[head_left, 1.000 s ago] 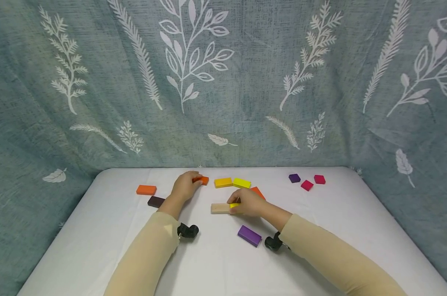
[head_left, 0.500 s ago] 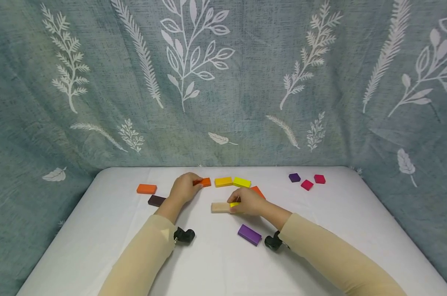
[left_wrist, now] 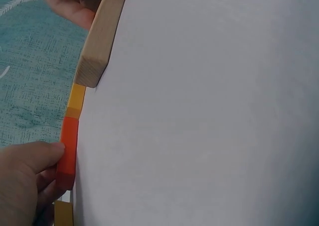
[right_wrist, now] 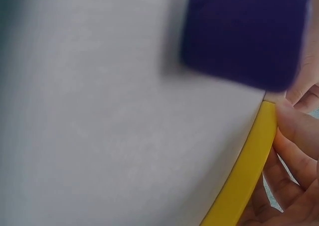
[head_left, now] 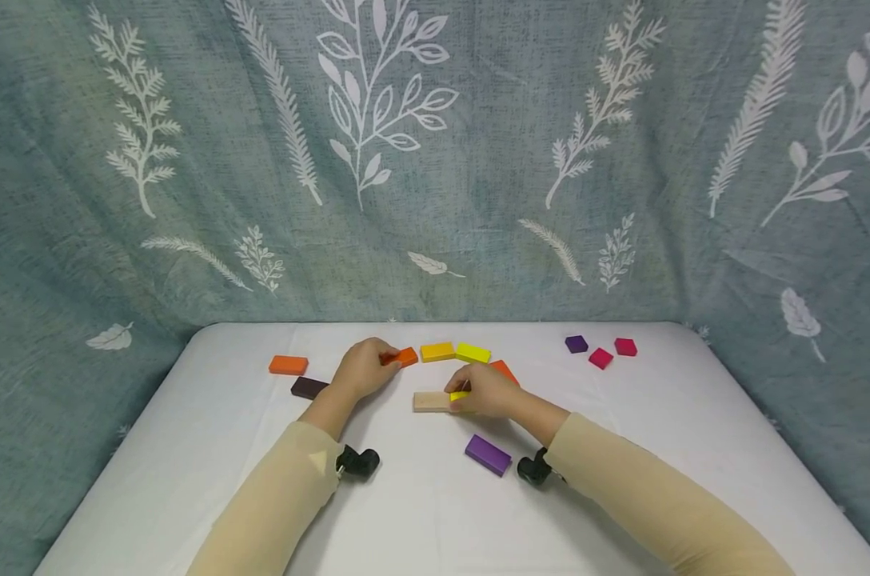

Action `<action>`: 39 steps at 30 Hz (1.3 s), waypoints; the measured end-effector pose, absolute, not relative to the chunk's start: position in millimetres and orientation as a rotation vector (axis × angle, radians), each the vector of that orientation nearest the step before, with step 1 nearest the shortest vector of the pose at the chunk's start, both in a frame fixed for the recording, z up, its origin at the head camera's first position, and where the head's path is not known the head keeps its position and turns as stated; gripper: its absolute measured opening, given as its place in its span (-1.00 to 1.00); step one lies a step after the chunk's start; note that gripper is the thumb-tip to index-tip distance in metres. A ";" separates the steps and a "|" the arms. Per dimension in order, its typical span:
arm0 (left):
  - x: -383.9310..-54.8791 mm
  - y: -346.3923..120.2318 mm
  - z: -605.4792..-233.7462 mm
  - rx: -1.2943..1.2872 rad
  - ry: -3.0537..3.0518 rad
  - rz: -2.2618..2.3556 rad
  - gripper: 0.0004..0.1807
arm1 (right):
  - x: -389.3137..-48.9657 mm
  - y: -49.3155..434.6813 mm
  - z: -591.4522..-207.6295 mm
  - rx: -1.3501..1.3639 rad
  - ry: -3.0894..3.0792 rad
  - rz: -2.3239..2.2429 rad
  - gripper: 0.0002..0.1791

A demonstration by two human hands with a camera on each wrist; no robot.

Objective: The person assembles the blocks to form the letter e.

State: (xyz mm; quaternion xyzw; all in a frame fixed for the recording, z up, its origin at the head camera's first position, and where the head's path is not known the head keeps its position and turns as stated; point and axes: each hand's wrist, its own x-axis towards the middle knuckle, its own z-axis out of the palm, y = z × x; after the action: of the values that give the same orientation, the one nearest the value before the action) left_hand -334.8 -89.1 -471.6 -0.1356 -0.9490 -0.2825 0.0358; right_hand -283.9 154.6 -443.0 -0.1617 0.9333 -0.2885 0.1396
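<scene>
My left hand (head_left: 363, 370) pinches an orange block (head_left: 407, 357) between thumb and fingers at the back of the white table. In the left wrist view this orange block (left_wrist: 68, 154) lies end to end with a golden-yellow block (left_wrist: 76, 99). A bright yellow block (head_left: 472, 353) continues that row to the right. Nearer the front, my right hand (head_left: 487, 392) pinches a yellow block (right_wrist: 244, 166), mostly hidden by the fingers in the head view. That block is beside a plain wooden block (head_left: 431, 402). Part of a mustard block (left_wrist: 63, 214) shows beside the left hand.
A purple block (head_left: 488, 455) lies in front of my right hand. Left of my left hand are another orange block (head_left: 289, 365) and a dark brown block (head_left: 309, 388). A red-orange block (head_left: 504, 371) sits behind the right hand. Small red and dark purple pieces (head_left: 576, 344) lie back right.
My left hand has shifted the orange block a little to the right, towards the golden-yellow block. The right hand has stayed on the yellow block.
</scene>
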 end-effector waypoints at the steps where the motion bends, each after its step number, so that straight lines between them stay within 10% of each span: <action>1: -334.9 -88.6 -471.7 -0.426 -2.911 -0.866 -0.70 | -283.8 154.9 -443.0 -0.469 2.698 -0.832 -0.79; 39: -334.1 -84.8 -473.6 -0.423 -2.919 -0.932 -0.67 | -287.7 152.7 -443.3 -0.481 2.702 -0.836 -0.79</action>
State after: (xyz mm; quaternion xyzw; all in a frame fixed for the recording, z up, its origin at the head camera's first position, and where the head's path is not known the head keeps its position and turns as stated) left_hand -334.1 -84.8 -473.6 -0.1366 -0.9434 -0.3012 0.0241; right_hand -287.7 152.7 -443.3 -0.1660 0.9330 -0.2888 0.1360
